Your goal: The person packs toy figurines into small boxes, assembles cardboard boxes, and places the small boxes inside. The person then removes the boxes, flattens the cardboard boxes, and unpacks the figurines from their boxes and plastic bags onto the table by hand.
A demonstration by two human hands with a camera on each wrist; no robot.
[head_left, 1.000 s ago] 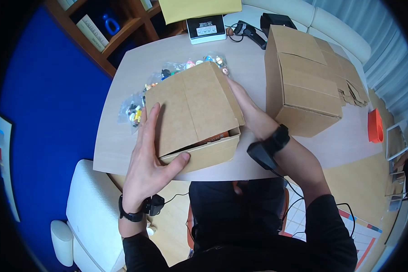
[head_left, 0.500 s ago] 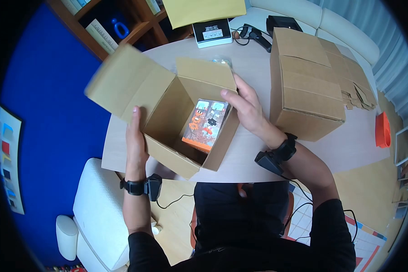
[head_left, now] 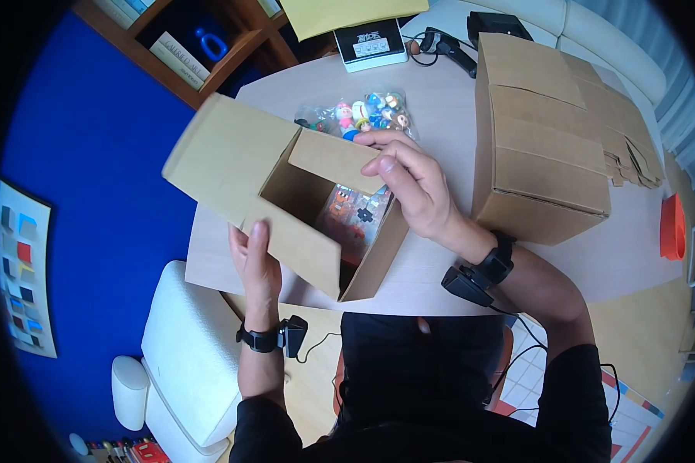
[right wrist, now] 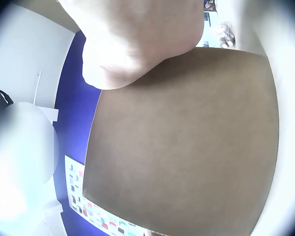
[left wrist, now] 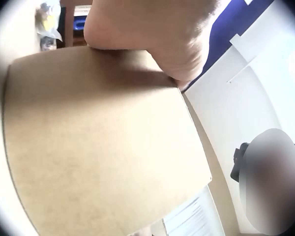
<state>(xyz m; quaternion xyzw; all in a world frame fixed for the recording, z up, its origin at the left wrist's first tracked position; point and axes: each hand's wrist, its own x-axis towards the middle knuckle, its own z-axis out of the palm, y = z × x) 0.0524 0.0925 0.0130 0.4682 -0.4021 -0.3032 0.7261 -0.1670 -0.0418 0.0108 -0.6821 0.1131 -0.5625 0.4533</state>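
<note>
A cardboard box [head_left: 382, 266] is tilted over the table's near edge, its large lid flap [head_left: 228, 154] swung out to the left. The two smaller flaps lean in over the opening. Inside lies a printed package [head_left: 353, 220] with orange and black pictures, partly hidden by the flaps. My right hand [head_left: 415, 181] pinches the far small flap [head_left: 336, 158] near its right end with thumb and curled fingers. At the near left corner, my left hand [head_left: 256, 266] grips the box by the near flap [head_left: 301, 243]. In both wrist views, plain box walls [left wrist: 103, 147] fill the middle.
Bagged toy figures [head_left: 363, 112] lie behind the box. A larger cardboard box [head_left: 544, 154] stands at right, with flattened cardboard [head_left: 633, 139] beside it. A small device with a screen [head_left: 371, 46] and a handheld scanner [head_left: 448, 50] are at the back; a red holder [head_left: 672, 228] is far right.
The box was closed, then its lid swung open to the left. Since then the two small flaps have folded inward over the package, and the right hand's fingers have moved onto the far flap.
</note>
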